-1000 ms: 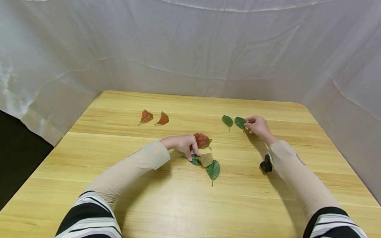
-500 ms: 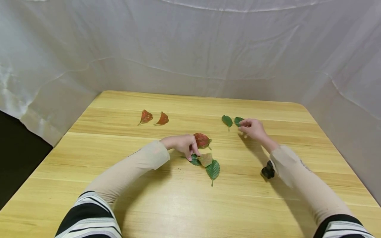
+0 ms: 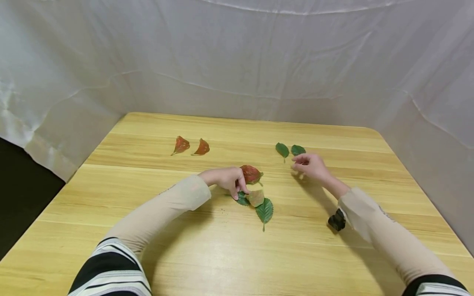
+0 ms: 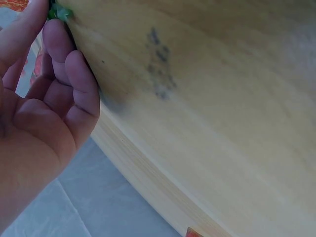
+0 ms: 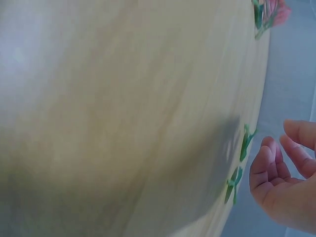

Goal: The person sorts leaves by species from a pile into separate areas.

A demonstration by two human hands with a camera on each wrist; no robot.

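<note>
Near the middle of the table, my left hand (image 3: 227, 179) bends down with thumb and index fingertip on a green leaf (image 3: 242, 199). In the left wrist view the other fingers are curled. A yellowish leaf (image 3: 256, 198) overlaps that green leaf beside the index fingertip, and touches a second green leaf (image 3: 264, 211). Just behind lies a dark red leaf (image 3: 251, 174), partly covered by the left hand. My right hand (image 3: 311, 165), fingers loosely bent and holding nothing, hovers in front of two green leaves, one left (image 3: 282, 149) and one right (image 3: 298, 150).
Two red leaves, one left (image 3: 180, 145) and one right (image 3: 201, 147), lie at the back left of the wooden table (image 3: 222, 255). Pale cloth (image 3: 237, 61) hangs behind and at the sides. A black device (image 3: 336, 220) sits under the right wrist.
My right hand has let go of the right-hand green leaf and drawn back towards me, slightly left. That leaf lies a little turned now. My left hand has stayed in place.
</note>
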